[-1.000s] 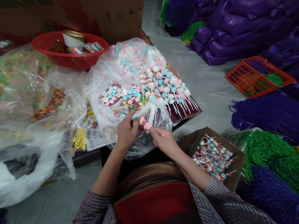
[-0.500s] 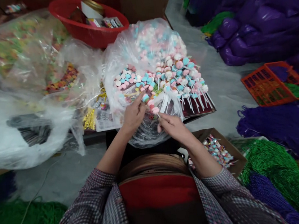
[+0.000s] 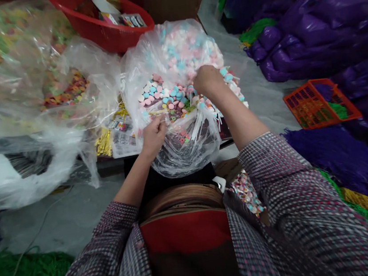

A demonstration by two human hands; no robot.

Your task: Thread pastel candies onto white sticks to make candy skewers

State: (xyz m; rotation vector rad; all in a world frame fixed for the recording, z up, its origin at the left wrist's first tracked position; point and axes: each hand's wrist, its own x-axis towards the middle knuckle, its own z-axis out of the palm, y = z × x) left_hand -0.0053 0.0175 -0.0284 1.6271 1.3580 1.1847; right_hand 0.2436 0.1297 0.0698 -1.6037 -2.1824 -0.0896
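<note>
My left hand (image 3: 155, 136) is closed with fingertips pinched at the near-left side of an open clear plastic bag (image 3: 186, 158); what it pinches, if anything, is too small to make out. Stretched forward, my right hand (image 3: 208, 80) is curled over a pile of candies on white sticks (image 3: 228, 76), and its fingertips are hidden. Loose pink, white and blue round candies (image 3: 154, 92) lie between the hands, beyond the left one. White sticks (image 3: 198, 123) rest on the bag's front, near small coloured ring-shaped candies (image 3: 183, 135).
A filled bag of pastel candies (image 3: 189, 43) stands behind, beside a red basin (image 3: 107, 33). Large clear bags of coloured rings (image 3: 67, 87) fill the left. Gold twist ties (image 3: 104, 141) lie near the table edge. Below right is a box of wrapped candies (image 3: 246, 193); an orange basket (image 3: 320, 103) stands farther right.
My right hand has moved forward and right from the bag's front to the stick-candy pile. The left has drawn back slightly leftward. The stacked candies between them no longer show there.
</note>
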